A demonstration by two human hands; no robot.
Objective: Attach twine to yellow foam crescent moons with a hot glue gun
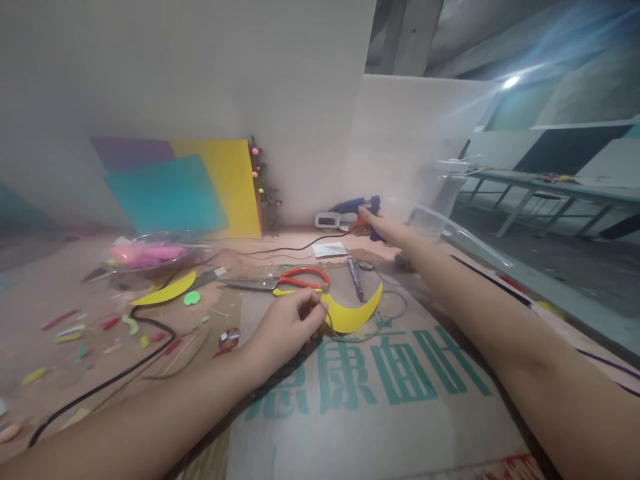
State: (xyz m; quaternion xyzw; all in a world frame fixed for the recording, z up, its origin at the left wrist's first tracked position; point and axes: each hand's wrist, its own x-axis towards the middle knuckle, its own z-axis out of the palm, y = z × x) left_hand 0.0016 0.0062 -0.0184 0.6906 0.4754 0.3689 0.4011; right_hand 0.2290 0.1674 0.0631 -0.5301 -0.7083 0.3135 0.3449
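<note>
Two crescents cut from bright yellow sheet material are on the pale pink worktop (pixel 30 280). The first yellow crescent (pixel 356 319) is smooth-edged, with its right tip pointing up; it is over the whitish cardboard sheet printed with green characters (pixel 400 420), inward of the worktop's right edge. The second yellow crescent (pixel 167 291) is slimmer and lies toward the left edge, beside a small bright green disc (pixel 192 298).

The left hand (pixel 287 317) is nearly closed: thumb and index finger pinch the left part of the first crescent. A thin grey cord (pixel 405 303) loops around that crescent and runs to the fingertips; whether it is also pinched cannot be told. The metal scissors with red-orange handles (pixel 250 284) lie just beyond this hand, blades toward the left edge.

The right hand (pixel 370 219) reaches to the back edge of the worktop. Its fingers are closed on a blue glue gun with an orange trigger (pixel 354 204); the index finger is near the trigger. A small white rectangular digital device (pixel 327 220) stands just left of the glue gun.
</note>
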